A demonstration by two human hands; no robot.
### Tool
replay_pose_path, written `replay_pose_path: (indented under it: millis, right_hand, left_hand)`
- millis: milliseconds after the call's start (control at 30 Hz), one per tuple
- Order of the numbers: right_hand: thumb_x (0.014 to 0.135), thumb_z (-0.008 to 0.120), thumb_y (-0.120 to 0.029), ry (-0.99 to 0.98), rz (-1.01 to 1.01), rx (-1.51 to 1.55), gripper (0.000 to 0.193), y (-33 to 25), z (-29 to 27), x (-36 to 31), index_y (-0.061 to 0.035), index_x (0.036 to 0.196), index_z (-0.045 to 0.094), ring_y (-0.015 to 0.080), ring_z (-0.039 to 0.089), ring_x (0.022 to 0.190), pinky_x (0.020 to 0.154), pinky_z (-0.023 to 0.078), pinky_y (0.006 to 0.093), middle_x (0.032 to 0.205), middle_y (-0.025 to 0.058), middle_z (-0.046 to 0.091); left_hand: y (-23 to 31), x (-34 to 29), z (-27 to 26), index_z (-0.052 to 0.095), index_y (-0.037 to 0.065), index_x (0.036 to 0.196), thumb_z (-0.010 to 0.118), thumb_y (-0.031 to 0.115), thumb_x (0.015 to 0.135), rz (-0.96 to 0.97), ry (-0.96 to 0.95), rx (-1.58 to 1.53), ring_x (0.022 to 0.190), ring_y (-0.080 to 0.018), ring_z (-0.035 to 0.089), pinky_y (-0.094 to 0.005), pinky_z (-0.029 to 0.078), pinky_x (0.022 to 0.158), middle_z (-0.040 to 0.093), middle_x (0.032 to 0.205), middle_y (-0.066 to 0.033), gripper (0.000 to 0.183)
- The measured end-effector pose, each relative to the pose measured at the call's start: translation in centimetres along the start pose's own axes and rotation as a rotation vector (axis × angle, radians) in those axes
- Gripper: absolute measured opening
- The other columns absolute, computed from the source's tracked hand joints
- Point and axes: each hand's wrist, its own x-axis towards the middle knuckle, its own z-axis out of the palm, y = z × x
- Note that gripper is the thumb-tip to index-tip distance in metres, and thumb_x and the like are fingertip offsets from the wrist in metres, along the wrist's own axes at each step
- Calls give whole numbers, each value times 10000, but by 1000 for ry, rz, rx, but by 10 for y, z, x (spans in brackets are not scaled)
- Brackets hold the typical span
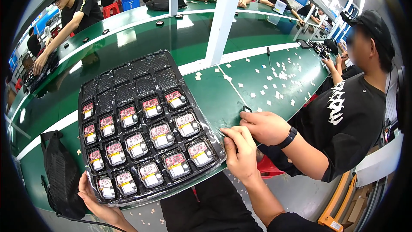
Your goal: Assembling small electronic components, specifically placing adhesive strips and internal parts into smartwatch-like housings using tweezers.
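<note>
A black plastic blister tray (124,66) is tilted in front of me, its near edge over the table's front edge. Its near pockets hold several small square devices (150,175) with reddish circuit boards, white blocks and yellow strips; the far pockets hold none. My left hand (98,201) grips the near left corner, its fingers partly under the tray. My right hand (241,152) pinches the clear edge at the tray's right side. Beside it, a co-worker's hand (268,128) with a dark wristband holds a small black piece (246,109).
White paper bits (281,76) and a screwdriver (268,56) lie on the green table (210,86). A black bag (64,176) lies left of the tray. White posts (223,21) rise beyond it. A co-worker (356,116) sits close on my right; other people work across the line.
</note>
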Motion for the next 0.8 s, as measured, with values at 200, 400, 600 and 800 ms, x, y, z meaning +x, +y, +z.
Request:
replay_pose_path:
  millis: [200, 400, 600, 800]
  right_hand:
    - [909, 633, 55, 9, 11, -94, 211, 0, -18, -21, 18, 1111, 680, 301, 671, 767, 665, 548, 375, 1013, 155, 614]
    - [897, 697, -67, -51, 84, -178, 243, 1, -23, -17, 4, 1129, 681, 316, 683, 717, 634, 550, 389, 1056, 159, 618]
    - [878, 762, -269, 57, 225, -551, 473, 17, -25, 8, -45, 1271, 626, 359, 701, 746, 648, 566, 448, 1154, 193, 581]
    - [869, 769, -309, 17, 258, -531, 344, 35, -27, 23, -96, 1124, 679, 387, 707, 791, 739, 563, 480, 1234, 167, 618]
  left_hand:
    - [-14, -42, -42, 448, -50, 1412, 427, 455, 1080, 165, 90, 232, 1257, -272, 566, -393, 454, 1090, 555, 1357, -224, 604]
    - [-48, -119, -61, 547, -15, 1085, 537, 271, 1053, 574, 174, 489, 964, -285, 604, -420, 513, 880, 573, 1057, -187, 288]
    - [-42, -179, -37, 549, 16, 981, 563, 225, 1013, 252, -311, 444, 905, -297, 588, -423, 496, 840, 580, 1003, -180, 212]
    - [-28, -181, 19, 615, -18, 933, 680, 127, 951, 274, -774, 62, 777, -305, 655, -387, 551, 697, 661, 895, -180, 159]
